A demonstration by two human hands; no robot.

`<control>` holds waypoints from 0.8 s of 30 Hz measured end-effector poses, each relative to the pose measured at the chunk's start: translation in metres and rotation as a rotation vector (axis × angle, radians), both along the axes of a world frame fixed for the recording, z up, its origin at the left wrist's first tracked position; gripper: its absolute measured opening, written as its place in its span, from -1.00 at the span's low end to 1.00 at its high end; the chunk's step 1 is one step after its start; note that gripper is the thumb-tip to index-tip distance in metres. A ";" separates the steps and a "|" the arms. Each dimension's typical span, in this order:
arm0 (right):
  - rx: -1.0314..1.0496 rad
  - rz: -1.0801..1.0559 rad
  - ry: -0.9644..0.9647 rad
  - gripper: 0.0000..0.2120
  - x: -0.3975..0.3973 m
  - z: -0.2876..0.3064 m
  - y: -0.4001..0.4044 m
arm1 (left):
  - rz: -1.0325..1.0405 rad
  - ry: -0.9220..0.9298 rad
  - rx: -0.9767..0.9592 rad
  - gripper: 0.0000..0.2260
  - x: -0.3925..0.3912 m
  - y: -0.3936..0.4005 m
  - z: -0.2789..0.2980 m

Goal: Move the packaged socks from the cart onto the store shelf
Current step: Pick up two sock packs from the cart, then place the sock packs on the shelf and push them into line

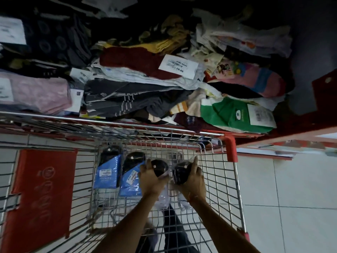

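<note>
Inside the wire cart (224, 181), my left hand (150, 179) grips a pack of black socks (160, 168) in clear wrap. Beside it, my right hand (193, 179) holds a second black sock pack (179, 173). Two more packs with blue cards, the left blue pack (107, 172) and the right blue pack (130, 178), lie on the cart floor just left of my left hand. Above the cart's far rim is the store shelf (300, 128), piled with mixed packaged socks.
The shelf heap includes a green pack (229, 114), a maroon pack with a white price tag (177, 66) and pink packs (36, 94). A red panel (42, 189) hangs on the cart's left side. White tiled floor (291, 198) lies to the right.
</note>
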State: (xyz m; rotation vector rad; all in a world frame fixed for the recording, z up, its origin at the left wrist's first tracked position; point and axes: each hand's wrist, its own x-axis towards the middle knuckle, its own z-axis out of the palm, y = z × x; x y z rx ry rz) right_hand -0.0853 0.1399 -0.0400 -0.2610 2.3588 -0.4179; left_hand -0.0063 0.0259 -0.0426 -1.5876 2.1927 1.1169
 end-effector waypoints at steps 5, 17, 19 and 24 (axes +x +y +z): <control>-0.198 0.001 0.093 0.30 -0.005 0.055 0.003 | -0.001 0.215 -0.074 -0.24 0.010 -0.013 0.057; -0.530 0.087 0.488 -0.16 -0.018 0.226 -0.015 | -0.056 0.500 -0.357 -0.18 0.007 -0.064 0.230; -0.596 0.073 0.591 -0.18 -0.021 0.256 -0.019 | -0.065 0.578 -0.446 -0.18 0.001 -0.069 0.263; -0.737 0.109 0.817 -0.19 -0.035 0.327 -0.024 | -0.053 0.732 -0.599 -0.18 -0.020 -0.080 0.339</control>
